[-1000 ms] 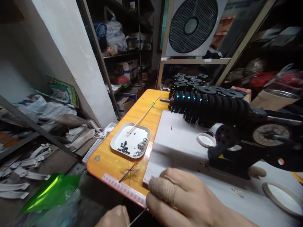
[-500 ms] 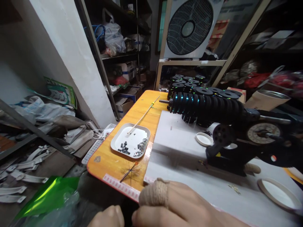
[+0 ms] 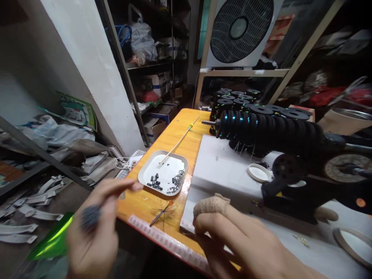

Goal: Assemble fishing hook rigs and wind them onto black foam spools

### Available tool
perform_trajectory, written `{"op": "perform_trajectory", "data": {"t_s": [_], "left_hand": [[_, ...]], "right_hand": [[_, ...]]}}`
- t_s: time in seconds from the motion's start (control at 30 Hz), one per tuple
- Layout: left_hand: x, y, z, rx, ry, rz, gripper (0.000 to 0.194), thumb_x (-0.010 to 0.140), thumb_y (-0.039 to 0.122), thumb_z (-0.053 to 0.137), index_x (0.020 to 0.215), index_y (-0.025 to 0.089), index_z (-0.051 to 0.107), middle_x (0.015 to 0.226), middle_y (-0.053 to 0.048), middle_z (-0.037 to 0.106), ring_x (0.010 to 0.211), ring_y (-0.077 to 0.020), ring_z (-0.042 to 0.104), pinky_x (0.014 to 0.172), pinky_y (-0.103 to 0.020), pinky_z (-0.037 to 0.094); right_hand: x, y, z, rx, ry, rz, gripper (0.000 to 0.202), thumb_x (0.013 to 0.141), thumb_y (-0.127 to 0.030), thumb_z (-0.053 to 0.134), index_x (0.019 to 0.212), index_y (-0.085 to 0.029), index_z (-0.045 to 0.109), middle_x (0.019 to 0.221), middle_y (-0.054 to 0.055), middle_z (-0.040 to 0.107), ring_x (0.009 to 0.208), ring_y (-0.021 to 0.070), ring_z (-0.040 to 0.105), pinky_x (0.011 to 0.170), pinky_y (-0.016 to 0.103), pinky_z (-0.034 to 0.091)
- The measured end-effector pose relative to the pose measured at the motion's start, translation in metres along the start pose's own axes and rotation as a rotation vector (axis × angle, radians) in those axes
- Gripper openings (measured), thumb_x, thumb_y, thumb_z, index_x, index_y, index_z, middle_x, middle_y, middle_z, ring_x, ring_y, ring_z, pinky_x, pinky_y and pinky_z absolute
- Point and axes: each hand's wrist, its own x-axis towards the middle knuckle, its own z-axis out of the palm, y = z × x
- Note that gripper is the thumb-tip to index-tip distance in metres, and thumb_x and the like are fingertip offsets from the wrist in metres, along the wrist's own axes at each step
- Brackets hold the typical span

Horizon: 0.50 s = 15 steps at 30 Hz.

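My left hand (image 3: 95, 228) is raised left of the table's front edge, slightly blurred. It holds a small dark grey ribbed, rounded piece (image 3: 90, 217) against the palm, and its index finger stretches towards the tray. A shallow white tray (image 3: 151, 164) holds small black cylinders (image 3: 155, 182) and small grey metal parts (image 3: 176, 182). My right hand (image 3: 235, 236) is above the front edge of the white board (image 3: 215, 174), fingers curled and one wrapped in tan tape (image 3: 210, 205). Whatever it may grip is hidden. Dark wiry strands (image 3: 161, 213) with an orange tip lie between the hands.
A thin wooden stick (image 3: 176, 145) rests across the tray's rim. On the right stands a black machine (image 3: 290, 174) with a ribbed roller of black discs (image 3: 261, 128). Round white lids (image 3: 258, 173) lie near it. Behind are stacked black discs (image 3: 232, 99) and a box fan (image 3: 241, 29).
My left hand has risen from the bottom edge and moved left, showing the dark ribbed piece. My right hand has shifted right and upward. The view has turned slightly left.
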Motion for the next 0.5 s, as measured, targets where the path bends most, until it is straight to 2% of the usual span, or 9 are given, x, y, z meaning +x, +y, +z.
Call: {"op": "perform_trajectory", "data": {"t_s": [0.03,0.1,0.17,0.23,0.33,0.5], "left_hand": [[0.018,-0.005,0.004,0.071,-0.12,0.047,0.021,0.089,0.016,0.06,0.094,0.027,0.076,0.099,-0.002,0.072,0.101,-0.0233,0.065,0.095,-0.034,0.046],[0.052,-0.017,0.011,0.377,-0.454,0.204,0.04,0.084,0.003,0.046,0.103,0.021,0.075,0.106,-0.007,0.072,0.101,-0.0234,0.066,0.092,-0.035,0.048],[0.078,-0.03,0.018,0.541,-0.646,0.272,0.05,0.08,-0.001,0.037,0.105,0.019,0.075,0.109,-0.009,0.07,0.102,-0.0233,0.066,0.092,-0.036,0.049],[0.095,-0.042,0.024,0.591,-0.752,0.29,0.047,0.08,0.0,0.039,0.099,0.02,0.077,0.106,-0.009,0.068,0.096,-0.0225,0.067,0.09,-0.036,0.05],[0.109,-0.054,0.031,0.619,-0.876,0.302,0.04,0.081,0.004,0.046,0.093,0.023,0.079,0.098,-0.007,0.067,0.084,-0.0205,0.067,0.082,-0.032,0.051],[0.12,-0.058,0.036,0.629,-1.032,0.331,0.036,0.084,0.007,0.051,0.095,0.026,0.08,0.095,-0.004,0.067,0.08,-0.0184,0.065,0.076,-0.028,0.047]], "right_hand": [[0.002,0.001,-0.001,0.034,0.01,0.017,0.021,0.089,-0.002,0.048,0.093,-0.02,0.059,0.08,0.006,0.065,0.07,0.017,0.065,0.059,0.024,0.054],[0.006,0.003,-0.001,0.103,0.04,0.062,0.023,0.083,0.0,0.05,0.086,-0.021,0.059,0.079,0.005,0.063,0.068,0.015,0.063,0.058,0.022,0.053],[0.008,0.005,-0.001,0.17,0.057,0.09,0.023,0.081,0.0,0.052,0.084,-0.021,0.061,0.083,0.004,0.063,0.07,0.0129,0.063,0.061,0.02,0.054],[0.009,0.008,-0.002,0.216,0.066,0.11,0.023,0.08,0.0,0.055,0.084,-0.021,0.064,0.087,0.004,0.064,0.073,0.0117,0.064,0.064,0.018,0.053],[0.008,0.011,-0.003,0.246,0.07,0.141,0.022,0.08,0.0,0.059,0.082,-0.02,0.068,0.086,0.004,0.065,0.074,0.0113,0.064,0.064,0.017,0.052],[0.009,0.01,-0.007,0.241,0.067,0.186,0.018,0.081,-0.003,0.064,0.08,-0.02,0.072,0.082,0.004,0.064,0.073,0.0129,0.063,0.06,0.019,0.049]]}}
